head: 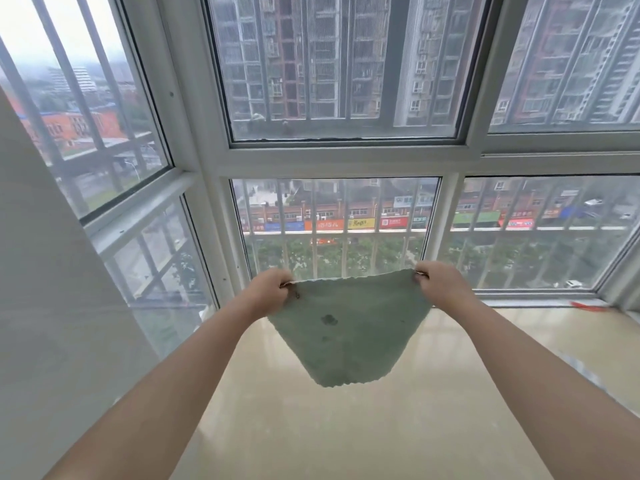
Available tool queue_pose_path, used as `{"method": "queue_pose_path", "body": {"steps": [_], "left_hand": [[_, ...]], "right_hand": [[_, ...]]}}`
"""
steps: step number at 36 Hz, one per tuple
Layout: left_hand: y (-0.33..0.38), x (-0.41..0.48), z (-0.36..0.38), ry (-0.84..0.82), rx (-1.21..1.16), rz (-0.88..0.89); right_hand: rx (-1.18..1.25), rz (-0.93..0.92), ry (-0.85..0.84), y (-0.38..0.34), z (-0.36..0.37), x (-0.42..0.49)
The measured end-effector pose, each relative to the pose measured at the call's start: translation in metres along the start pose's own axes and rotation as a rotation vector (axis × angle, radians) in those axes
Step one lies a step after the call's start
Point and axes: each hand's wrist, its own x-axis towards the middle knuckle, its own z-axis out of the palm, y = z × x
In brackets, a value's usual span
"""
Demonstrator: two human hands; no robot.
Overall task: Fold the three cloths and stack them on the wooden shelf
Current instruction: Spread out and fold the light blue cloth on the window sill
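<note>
Green cloth (346, 336): held up in the air between the two hands, spread open. Its top edge is stretched from one hand to the other, and the rest hangs below them, narrowing to a rounded lower edge. The edges are scalloped, and a few dark spots mark the face.
Left hand (268, 289): fingers curled, pinching the cloth's top left corner, arm reaching forward.
Right hand (438, 284): fingers curled, pinching the top right corner, about level with the left hand.
Floor (346, 431): pale glossy tile, below both hands and clear of the cloth.
Window (450, 216): white frames with bars, beyond the hands. Tower blocks, shop signs and trees show outside.
Wall (41, 271): plain white, left of the left hand.
Red item (588, 305): small, at the window's foot, well right of the right hand, too blurred to identify.
</note>
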Motion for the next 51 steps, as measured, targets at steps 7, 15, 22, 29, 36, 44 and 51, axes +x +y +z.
{"method": "queue_pose_path", "body": {"steps": [7,15,22,29,36,44,51], "left_hand": [[-0.009,0.008,0.009,-0.007,0.071,-0.057],[-0.026,0.032,0.033,-0.052,0.061,-0.092],[-0.045,0.045,0.054,0.13,-0.102,-0.14],[-0.062,0.006,0.12,0.204,-0.241,-0.186],[-0.103,-0.05,0.213,0.016,-0.158,-0.241],[-0.153,-0.123,0.311,-0.368,0.047,-0.353],[-0.17,-0.166,0.347,-0.601,0.244,-0.383]], "right_hand": [[-0.011,0.038,-0.021,0.009,0.015,-0.002],[0.01,0.065,-0.079,0.016,0.053,0.013],[0.07,0.051,-0.022,0.017,0.071,0.03],[-0.002,0.039,-0.016,0.031,0.108,0.003],[-0.186,0.028,-0.204,0.08,0.191,-0.051],[-0.311,0.0,-0.533,0.127,0.29,-0.136],[-0.443,-0.024,-0.844,0.14,0.33,-0.184]]}}
